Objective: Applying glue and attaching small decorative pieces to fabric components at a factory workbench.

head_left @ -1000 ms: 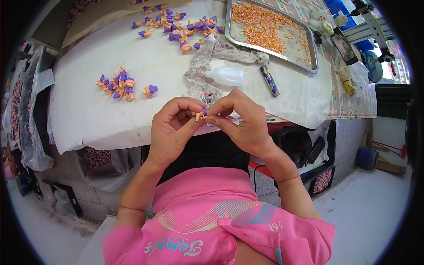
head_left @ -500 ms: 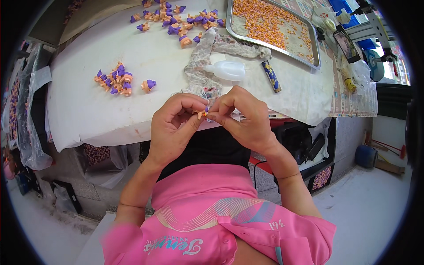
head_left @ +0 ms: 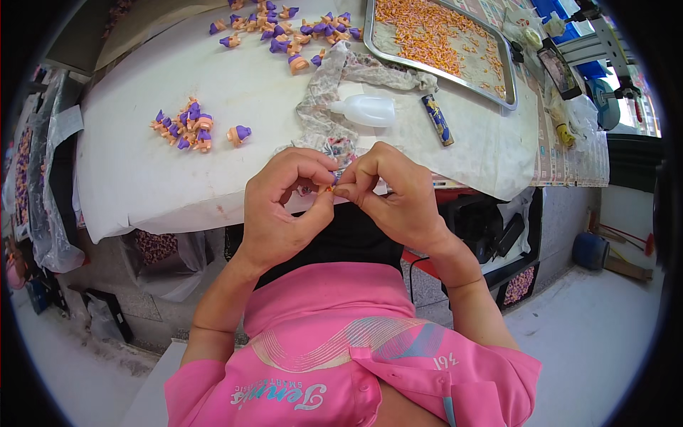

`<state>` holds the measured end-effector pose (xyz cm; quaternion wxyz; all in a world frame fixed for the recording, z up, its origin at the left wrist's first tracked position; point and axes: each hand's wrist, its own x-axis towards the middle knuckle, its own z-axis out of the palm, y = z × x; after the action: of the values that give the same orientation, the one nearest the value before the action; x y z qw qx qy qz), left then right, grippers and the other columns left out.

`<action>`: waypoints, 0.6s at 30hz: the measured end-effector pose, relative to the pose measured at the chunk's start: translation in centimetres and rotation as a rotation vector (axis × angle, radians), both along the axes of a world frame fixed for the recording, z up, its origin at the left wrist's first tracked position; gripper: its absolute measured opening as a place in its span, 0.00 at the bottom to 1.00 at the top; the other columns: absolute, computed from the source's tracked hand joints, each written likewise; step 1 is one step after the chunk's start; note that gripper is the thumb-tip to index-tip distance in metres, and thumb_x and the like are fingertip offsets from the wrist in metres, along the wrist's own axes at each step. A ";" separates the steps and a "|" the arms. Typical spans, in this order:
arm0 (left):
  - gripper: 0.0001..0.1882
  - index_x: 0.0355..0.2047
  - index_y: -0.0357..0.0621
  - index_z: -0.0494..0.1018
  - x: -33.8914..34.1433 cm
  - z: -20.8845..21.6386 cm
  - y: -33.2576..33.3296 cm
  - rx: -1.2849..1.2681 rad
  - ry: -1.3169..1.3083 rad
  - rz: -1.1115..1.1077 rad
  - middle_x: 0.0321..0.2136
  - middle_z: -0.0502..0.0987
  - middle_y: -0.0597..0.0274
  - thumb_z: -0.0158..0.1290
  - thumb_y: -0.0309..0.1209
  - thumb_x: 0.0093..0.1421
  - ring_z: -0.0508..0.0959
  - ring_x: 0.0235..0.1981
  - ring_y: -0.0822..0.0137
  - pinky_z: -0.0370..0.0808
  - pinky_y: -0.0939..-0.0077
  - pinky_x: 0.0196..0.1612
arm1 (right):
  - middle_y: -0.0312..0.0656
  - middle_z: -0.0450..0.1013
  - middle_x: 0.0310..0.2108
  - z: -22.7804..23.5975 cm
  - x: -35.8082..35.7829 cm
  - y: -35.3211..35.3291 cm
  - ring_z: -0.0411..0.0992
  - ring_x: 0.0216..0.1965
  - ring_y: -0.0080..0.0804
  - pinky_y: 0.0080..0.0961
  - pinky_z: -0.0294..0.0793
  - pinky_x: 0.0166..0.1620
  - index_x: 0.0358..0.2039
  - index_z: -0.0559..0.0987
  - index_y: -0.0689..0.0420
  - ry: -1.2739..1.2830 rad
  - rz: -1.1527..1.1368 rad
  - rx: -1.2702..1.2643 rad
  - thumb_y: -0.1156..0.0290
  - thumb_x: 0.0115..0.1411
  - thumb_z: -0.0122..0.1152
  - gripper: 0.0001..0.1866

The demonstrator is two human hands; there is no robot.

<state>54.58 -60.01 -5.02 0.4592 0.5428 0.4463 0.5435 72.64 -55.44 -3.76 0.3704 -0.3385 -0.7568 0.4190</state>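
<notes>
Above the table's front edge, my two hands meet fingertip to fingertip. My left hand point(head_left: 288, 203) is closed in a pinch on a small plastic toy figure part point(head_left: 334, 179), of which a little purple and orange shows between the fingers. My right hand point(head_left: 391, 188) is closed too, thumb and forefinger pressed together against the same spot; what lies inside its pinch is hidden. Just beyond the hands lies a crumpled patterned cloth point(head_left: 320, 92). On it rests a translucent white squeeze bottle point(head_left: 368, 112), nozzle to the left.
A small pile of purple-and-peach figure parts point(head_left: 186, 128) sits at left, one single part point(head_left: 239, 135) beside it. Several more parts point(head_left: 281, 32) lie at the back. A metal tray point(head_left: 511, 78) holds many tiny orange pieces. A dark blue patterned tube point(head_left: 437, 121) lies at right.
My left fingers have shifted round the figure part, so its peach portion, visible before, is now mostly covered. Both hands stay in nearly the same place.
</notes>
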 end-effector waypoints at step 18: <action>0.08 0.30 0.36 0.74 -0.1 0.1 0.1 0.054 -0.021 -0.033 0.36 0.77 0.59 0.54 0.15 0.49 0.73 0.33 0.77 0.71 0.84 0.37 | 0.36 0.74 0.29 -0.3 0.3 -0.1 0.72 0.29 0.20 0.18 0.71 0.34 0.33 0.76 0.61 0.023 -0.040 -0.078 0.75 0.48 0.73 0.13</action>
<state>54.47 -59.95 -4.89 0.4581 0.5565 0.4174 0.5534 72.90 -55.52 -4.08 0.3737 -0.3630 -0.7286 0.4446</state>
